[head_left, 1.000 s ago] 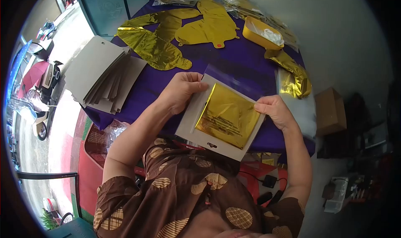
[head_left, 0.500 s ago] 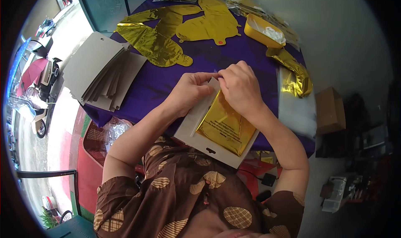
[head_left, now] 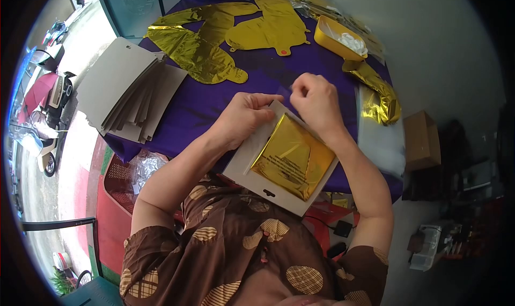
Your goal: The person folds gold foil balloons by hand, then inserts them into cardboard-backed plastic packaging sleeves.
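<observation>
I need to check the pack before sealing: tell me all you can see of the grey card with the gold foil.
The grey card is flat stiff board with a hang slot near its lower edge, lying tilted at the table's near edge. Folded gold foil with small print lies on it. The left hand presses its top corner; the right hand pinches at its top edge.

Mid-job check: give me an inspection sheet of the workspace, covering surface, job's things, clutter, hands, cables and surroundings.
Surface: table under a purple cloth.
Job's things: grey backing card with a folded gold foil piece on it, at the near table edge.
Clutter: stack of grey cards at left; flat gold foil balloons at the far side; yellow tray with white bits; crumpled gold foil at right.
Hands: left hand grips the card's top edge; right hand pinches something small above the card, too thin to tell.
Cables: black lead and adapter on the floor.
Surroundings: cardboard box at right; red basket below the table.
</observation>
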The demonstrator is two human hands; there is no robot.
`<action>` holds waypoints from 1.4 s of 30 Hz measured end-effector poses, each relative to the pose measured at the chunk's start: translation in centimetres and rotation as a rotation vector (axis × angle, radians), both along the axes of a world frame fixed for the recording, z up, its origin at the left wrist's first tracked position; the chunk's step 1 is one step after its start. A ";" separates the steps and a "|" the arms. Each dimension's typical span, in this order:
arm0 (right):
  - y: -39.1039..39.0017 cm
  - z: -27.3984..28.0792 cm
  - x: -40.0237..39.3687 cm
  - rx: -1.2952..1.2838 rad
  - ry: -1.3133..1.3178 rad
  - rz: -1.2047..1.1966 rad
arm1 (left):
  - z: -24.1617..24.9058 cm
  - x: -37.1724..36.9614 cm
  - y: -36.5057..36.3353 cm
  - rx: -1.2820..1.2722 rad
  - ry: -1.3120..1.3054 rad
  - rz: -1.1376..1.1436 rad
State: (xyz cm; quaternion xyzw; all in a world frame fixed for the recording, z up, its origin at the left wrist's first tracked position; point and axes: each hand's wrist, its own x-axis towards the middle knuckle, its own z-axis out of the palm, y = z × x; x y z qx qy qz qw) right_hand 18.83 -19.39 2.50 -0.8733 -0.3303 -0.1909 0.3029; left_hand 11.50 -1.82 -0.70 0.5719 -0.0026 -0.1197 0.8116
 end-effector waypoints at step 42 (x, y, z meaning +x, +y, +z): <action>-12.2 -2.7 -5.1 0.724 1.116 0.723 | 1.2 -2.6 4.1 0.019 -0.320 -0.156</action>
